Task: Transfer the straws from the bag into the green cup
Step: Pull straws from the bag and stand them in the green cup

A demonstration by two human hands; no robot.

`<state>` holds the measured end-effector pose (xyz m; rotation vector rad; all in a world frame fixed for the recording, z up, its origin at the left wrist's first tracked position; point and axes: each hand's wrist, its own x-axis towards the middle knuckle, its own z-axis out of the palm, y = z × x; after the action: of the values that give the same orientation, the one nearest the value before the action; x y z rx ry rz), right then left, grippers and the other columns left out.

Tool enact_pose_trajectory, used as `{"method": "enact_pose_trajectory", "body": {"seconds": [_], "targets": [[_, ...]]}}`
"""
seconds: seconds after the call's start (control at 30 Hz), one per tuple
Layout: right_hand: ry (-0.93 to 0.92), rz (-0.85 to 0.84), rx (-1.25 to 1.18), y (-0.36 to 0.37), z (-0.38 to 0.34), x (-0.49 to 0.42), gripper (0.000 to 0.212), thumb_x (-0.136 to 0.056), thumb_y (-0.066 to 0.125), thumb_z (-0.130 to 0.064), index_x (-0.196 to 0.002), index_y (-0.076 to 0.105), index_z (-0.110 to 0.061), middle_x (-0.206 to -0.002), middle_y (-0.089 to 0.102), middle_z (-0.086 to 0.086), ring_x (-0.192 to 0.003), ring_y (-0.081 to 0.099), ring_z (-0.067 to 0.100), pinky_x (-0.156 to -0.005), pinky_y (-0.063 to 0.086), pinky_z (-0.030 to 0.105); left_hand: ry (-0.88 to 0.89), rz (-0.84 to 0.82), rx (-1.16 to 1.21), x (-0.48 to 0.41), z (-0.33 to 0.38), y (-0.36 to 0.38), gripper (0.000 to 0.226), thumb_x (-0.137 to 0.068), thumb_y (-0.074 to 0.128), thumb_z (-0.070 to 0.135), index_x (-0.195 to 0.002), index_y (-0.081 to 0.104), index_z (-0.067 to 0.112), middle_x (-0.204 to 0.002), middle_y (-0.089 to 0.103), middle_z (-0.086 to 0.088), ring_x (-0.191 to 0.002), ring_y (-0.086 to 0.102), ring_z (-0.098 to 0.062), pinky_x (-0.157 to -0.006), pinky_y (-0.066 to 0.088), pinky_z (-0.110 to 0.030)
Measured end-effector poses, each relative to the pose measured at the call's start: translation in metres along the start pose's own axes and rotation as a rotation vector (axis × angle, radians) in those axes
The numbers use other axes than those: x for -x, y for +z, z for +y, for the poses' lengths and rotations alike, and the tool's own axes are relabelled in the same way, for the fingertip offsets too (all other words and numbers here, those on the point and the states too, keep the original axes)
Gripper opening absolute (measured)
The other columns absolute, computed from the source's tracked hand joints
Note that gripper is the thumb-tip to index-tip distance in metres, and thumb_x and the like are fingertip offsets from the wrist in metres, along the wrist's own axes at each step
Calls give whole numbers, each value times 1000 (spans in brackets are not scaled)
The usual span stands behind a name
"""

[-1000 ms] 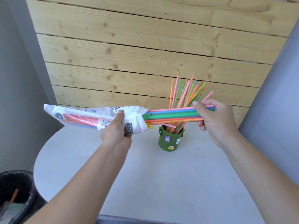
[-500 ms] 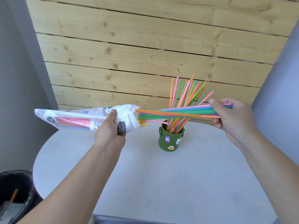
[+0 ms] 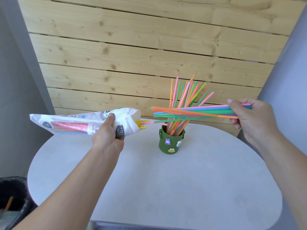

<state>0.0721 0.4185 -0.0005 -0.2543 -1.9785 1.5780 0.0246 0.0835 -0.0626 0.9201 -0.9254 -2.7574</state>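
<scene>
Head view: a person's two bare forearms are reaching out over a pale, rounded table [image 3: 166,188].

The left hand [image 3: 108,131], at about nine o'clock in the frame, is gripping a white printed straw bag [image 3: 66,122], its fingers and thumb curling around the crumpled paper near the opening. The bag is lying almost level in the air, its closed end pointing to nine o'clock and its mouth facing three o'clock. Red and blue straws are showing through its clear window, and short yellow and pink straw ends [image 3: 141,125] are poking out of the mouth.

The right hand [image 3: 247,118], at about three o'clock, is pinching a bundle of coloured straws [image 3: 191,112] between thumb and curled fingers. The bundle is hanging level above the cup, its loose ends fanning toward nine o'clock, clear of the bag's mouth.

The green cup [image 3: 171,143], decorated with small cartoon charms, is standing upright at the table's twelve o'clock side, between the two hands and below them. It is holding many straws [image 3: 186,93], which are leaning toward one o'clock.

A wall of pale wooden planks [image 3: 132,55] is rising behind the table. A black-lined bin [image 3: 13,196] is sitting at seven o'clock, beside the table.
</scene>
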Motion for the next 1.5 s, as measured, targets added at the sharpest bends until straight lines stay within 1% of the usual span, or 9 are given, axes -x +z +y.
{"method": "enact_pose_trajectory", "body": {"seconds": [0.1,0.2,0.27,0.37,0.53,1.0,1.23,1.33,1.5], "targets": [[-11,-6,46,-15,2,-5,24,-79,78,-35,-77,69,-13,-58,59,7,-36,50,12,-34,38,20,1,6,2,1,0,0,39,-87,84,21,-122,68,20,-98,77,6,-80,75,-7,-63,62,-25],[18,-2,72,-25,7,-7,22,-80,79,-34,-74,69,-15,-47,58,-4,-35,49,11,-33,38,20,4,1,6,1,2,-1,40,-87,84,21,-123,68,19,-97,77,6,-78,75,-7,-58,61,-24],[32,-3,82,-27,11,-8,21,-83,79,-31,-74,69,-15,-47,58,-5,-34,48,10,-33,37,19,8,-5,8,1,2,-2,40,-87,84,21,-124,68,19,-98,77,6,-77,75,-7,-56,60,-23],[31,-7,108,-25,13,-10,21,-84,78,-29,-73,69,-15,-51,58,2,-34,49,10,-33,38,19,11,-19,6,2,2,-2,42,-88,83,20,-127,67,19,-99,78,6,-80,75,-7,-61,62,-24],[4,-55,250,-19,8,-15,24,-81,76,-39,-74,69,-17,-42,60,-2,-36,54,12,-36,43,22,13,-44,20,4,2,-3,43,-89,82,19,-129,66,18,-101,78,6,-85,76,-7,-66,64,-25],[-115,-146,541,1,-27,-37,27,-85,73,-40,-75,66,-17,-43,63,-9,-36,61,10,-35,44,21,11,-106,-2,7,2,-4,40,-91,80,19,-128,66,15,-106,79,4,-91,77,-8,-76,64,-28],[-108,-183,572,4,-35,-51,30,-87,76,-38,-77,66,-11,-42,63,-8,-33,58,8,-31,42,19,10,-96,-1,8,4,-3,42,-90,81,20,-129,66,16,-108,78,4,-89,77,-8,-69,64,-25],[-97,-199,572,3,-37,-55,31,-87,76,-35,-78,67,-8,-43,63,-3,-33,57,8,-31,42,20,10,-92,0,8,4,-4,42,-90,82,20,-129,66,16,-108,79,4,-90,77,-8,-69,64,-26],[-103,-231,593,1,-39,-56,33,-88,76,-34,-83,68,-2,-59,66,11,-33,57,8,-32,44,20,3,-90,-10,7,4,-4,42,-89,82,21,-128,67,18,-106,79,5,-82,77,-7,-62,63,-25]]}}
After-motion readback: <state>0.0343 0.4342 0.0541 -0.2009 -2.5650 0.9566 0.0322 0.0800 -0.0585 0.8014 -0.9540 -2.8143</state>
